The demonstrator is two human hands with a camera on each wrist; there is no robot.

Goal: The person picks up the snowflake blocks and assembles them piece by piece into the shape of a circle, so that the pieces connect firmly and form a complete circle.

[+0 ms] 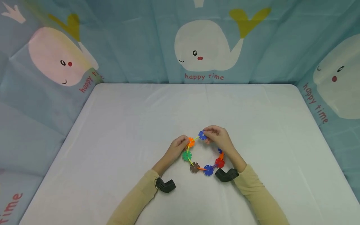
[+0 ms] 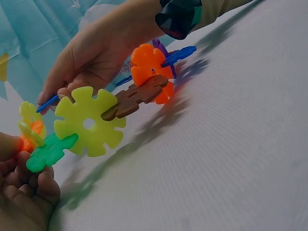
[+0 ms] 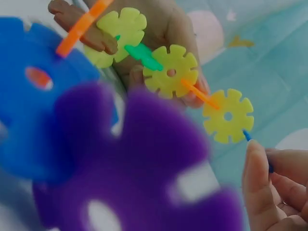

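Note:
Notched plastic flower discs, slotted edge to edge, form a curved chain between both hands. In the head view my left hand [image 1: 177, 146] pinches an orange disc [image 1: 191, 142] at the upper left. My right hand [image 1: 221, 138] pinches a blue disc [image 1: 201, 135] at the top; a yellow disc [image 3: 228, 127] joins these two. Down the left and along the bottom come a green disc [image 1: 187, 156], a brown disc [image 1: 194, 168], another blue disc [image 1: 208, 170] and a red disc [image 1: 219, 162]. A purple disc [image 3: 139, 149] looms blurred in the right wrist view. The right forearm partly hides the chain's right side.
A white-covered table [image 1: 135, 118] lies beneath the hands and chain. Blue curtains with whale prints [image 1: 208, 47] stand behind it and at both sides. Each wrist bears a black camera mount [image 1: 166, 185].

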